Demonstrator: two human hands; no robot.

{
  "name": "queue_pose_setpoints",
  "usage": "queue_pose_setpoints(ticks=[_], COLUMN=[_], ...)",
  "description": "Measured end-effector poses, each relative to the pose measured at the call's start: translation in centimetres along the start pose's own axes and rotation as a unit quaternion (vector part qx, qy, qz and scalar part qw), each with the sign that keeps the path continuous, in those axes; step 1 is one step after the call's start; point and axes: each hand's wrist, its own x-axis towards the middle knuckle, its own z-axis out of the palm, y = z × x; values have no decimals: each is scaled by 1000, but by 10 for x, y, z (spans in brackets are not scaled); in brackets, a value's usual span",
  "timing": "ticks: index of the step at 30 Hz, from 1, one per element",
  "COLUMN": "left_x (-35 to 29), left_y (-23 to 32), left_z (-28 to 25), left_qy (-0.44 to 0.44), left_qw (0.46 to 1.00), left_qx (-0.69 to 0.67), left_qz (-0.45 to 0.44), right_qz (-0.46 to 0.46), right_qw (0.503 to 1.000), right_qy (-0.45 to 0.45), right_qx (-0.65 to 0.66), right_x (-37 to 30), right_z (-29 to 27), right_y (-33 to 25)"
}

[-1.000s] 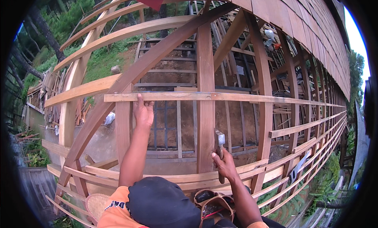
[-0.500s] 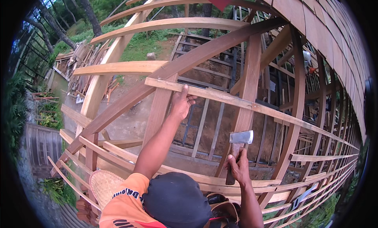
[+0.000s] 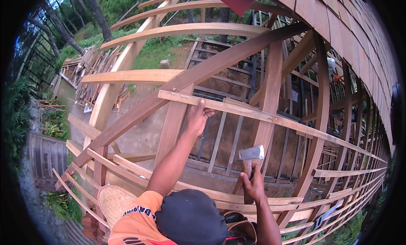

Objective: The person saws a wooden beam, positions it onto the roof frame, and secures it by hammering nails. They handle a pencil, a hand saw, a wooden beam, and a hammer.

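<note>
Fingers of left hand (image 3: 198,118) grip batten (image 3: 262,116) edge; right hand (image 3: 253,186) wraps hatchet (image 3: 250,160), open gaps betw. rafters.

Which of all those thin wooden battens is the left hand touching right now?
The left hand grips the pale batten running across the frame above the hatchet; the lower battens lie untouched below the right hand.
</note>
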Motion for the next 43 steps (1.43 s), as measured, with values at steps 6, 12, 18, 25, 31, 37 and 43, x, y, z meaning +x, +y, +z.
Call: queue_pose_setpoints(ticks=[6,12,18,25,31,37,43], left_x=[7,-8,-40,24,38,38,38], left_y=[2,15,46,46,20,21,11], left_z=[-1,12,34,87,68,74,65], left_qy=[22,46,-85,-269,-231,-242,-192], left_qw=[999,992,631,409,340,345,351], left_qx=[42,84,672,814,852,853,857], left_qz=[-13,-80,378,313,324,307,326], right_qz=[8,63,56,69,81,61,27], right_qw=[999,994,993,986,989,989,989], right_qy=[41,48,75,104,113,125,141], right_qx=[17,81,69,108,43,43,23], right_x=[7,18,17,9,11,11,15], right_z=[-2,2,7,17,12,14,13], right_y=[-5,31,31,44,37,43,32])
